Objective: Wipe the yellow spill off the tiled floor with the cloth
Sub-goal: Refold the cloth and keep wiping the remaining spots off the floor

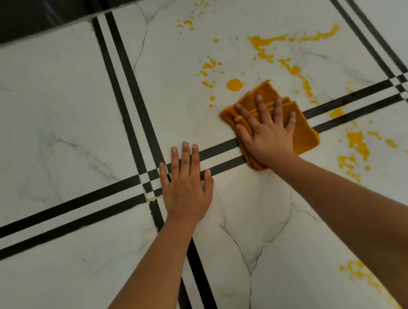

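Note:
A folded orange-yellow cloth (305, 136) lies flat on the white marble-look tiled floor (56, 114). My right hand (267, 133) presses down on the cloth with its fingers spread. My left hand (187, 180) rests flat on the bare floor to the cloth's left, over the crossing of the black stripes, holding nothing. Yellow spill (234, 84) is splashed around the cloth: a round blob just beyond it, streaks (292, 68) at the far right, patches (357, 145) to the right and more yellow splatter (357, 272) near the lower right edge.
Double black stripes (125, 87) cross the floor between the tiles. A dark strip (28, 19) borders the floor at the far left top. Small yellow droplets (188, 23) reach toward the top of the view.

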`<state>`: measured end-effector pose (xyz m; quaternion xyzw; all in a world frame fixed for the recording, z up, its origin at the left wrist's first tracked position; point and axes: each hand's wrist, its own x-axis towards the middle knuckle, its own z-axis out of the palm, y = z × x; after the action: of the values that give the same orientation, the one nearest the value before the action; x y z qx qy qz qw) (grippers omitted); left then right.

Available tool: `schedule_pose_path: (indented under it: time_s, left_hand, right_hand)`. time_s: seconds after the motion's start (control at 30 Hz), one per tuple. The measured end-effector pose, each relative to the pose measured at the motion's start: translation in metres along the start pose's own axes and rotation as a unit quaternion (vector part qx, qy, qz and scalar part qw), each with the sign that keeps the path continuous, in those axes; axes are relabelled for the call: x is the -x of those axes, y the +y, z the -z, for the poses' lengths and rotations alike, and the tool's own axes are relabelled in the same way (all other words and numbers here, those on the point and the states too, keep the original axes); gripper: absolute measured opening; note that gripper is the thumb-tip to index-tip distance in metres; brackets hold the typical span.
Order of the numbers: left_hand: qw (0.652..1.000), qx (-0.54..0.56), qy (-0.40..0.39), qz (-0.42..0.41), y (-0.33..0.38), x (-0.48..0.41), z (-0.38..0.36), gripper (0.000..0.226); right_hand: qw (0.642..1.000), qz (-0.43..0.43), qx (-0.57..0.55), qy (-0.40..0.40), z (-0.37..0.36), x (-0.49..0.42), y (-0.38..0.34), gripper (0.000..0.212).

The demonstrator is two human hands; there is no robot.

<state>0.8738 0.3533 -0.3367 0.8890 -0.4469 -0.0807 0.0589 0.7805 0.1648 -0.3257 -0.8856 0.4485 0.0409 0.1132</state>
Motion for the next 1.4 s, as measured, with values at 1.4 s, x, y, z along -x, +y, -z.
schedule_pose_path:
  time_s: [1.4]
  left_hand:
    - [0.944, 0.01, -0.069, -0.322, 0.263, -0.014, -0.034, 0.068]
  right_hand:
    - [0.975, -0.208, -0.06, 0.055, 0.023, 0.13, 0.257, 0.054]
